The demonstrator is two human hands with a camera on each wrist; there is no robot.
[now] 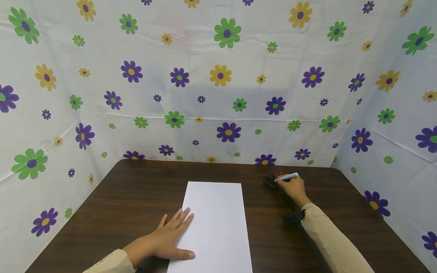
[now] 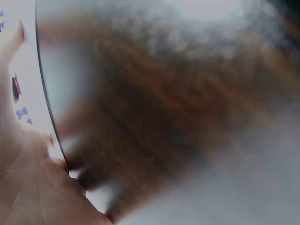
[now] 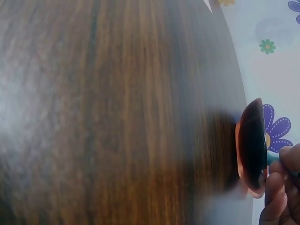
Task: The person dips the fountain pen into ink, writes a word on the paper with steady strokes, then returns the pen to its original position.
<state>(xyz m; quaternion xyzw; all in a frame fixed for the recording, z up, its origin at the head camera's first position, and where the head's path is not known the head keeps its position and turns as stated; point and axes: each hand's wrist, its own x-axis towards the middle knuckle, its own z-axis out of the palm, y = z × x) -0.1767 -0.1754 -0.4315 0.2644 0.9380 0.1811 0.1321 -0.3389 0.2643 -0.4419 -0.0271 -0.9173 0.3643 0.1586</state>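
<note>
A long white sheet of paper (image 1: 215, 223) lies on the dark wooden table. My left hand (image 1: 167, 239) rests flat across its left edge with fingers spread and thumb out; in the left wrist view the palm of that hand (image 2: 28, 183) shows at the lower left. Far off to the right, my right hand (image 1: 294, 188) pinches a light blue pen (image 1: 288, 176), its lower end at a small dark bowl (image 1: 270, 181). In the right wrist view the fingers (image 3: 276, 197) grip the pen's teal end (image 3: 272, 159) close beside the bowl (image 3: 253, 145). Something reddish shows at the bowl's rim.
The brown table (image 1: 136, 197) has rounded far corners. White cloth (image 1: 205, 49) printed with green, yellow and purple flowers hangs behind it and along both sides. A dark band (image 1: 293, 218) sits on the right wrist by the beige sleeve (image 1: 331, 237).
</note>
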